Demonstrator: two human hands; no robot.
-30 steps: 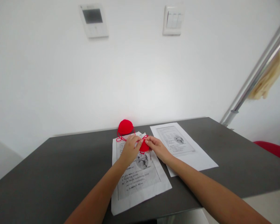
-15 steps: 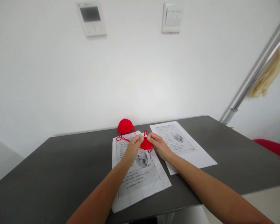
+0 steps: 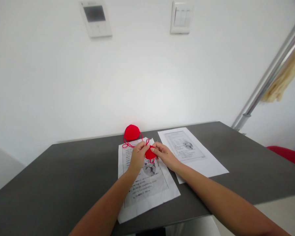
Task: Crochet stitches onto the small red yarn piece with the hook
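Item, one small red knitted or crocheted piece (image 3: 150, 152), held over the upper part of a creased printed sheet (image 3: 147, 196), inward from the middle of the table's far edge; a loop of yarn is seen at its top and another at its bottom. Its left side is pinched between the thumb and fingers of the left hand (image 3: 139, 153), its right side between the thumb and fingers of the right hand (image 3: 164, 154); whether the sheet is touched by the piece cannot be told. Item, one ball of red yarn (image 3: 131, 132), placed close to the middle of the far edge, with a slack strand (image 3: 128, 145) looped beside it onto the creased sheet. The creased sheet is laid slantwise, its lower left corner brought close to the near edge of the dark table (image 3: 64, 190). Item, a second printed sheet (image 3: 204, 167), smoother, laid to the right, its top near the far edge, short of the far right corner. Mounted on the wall: a screened panel (image 3: 96, 19) and a switch plate (image 3: 182, 18)
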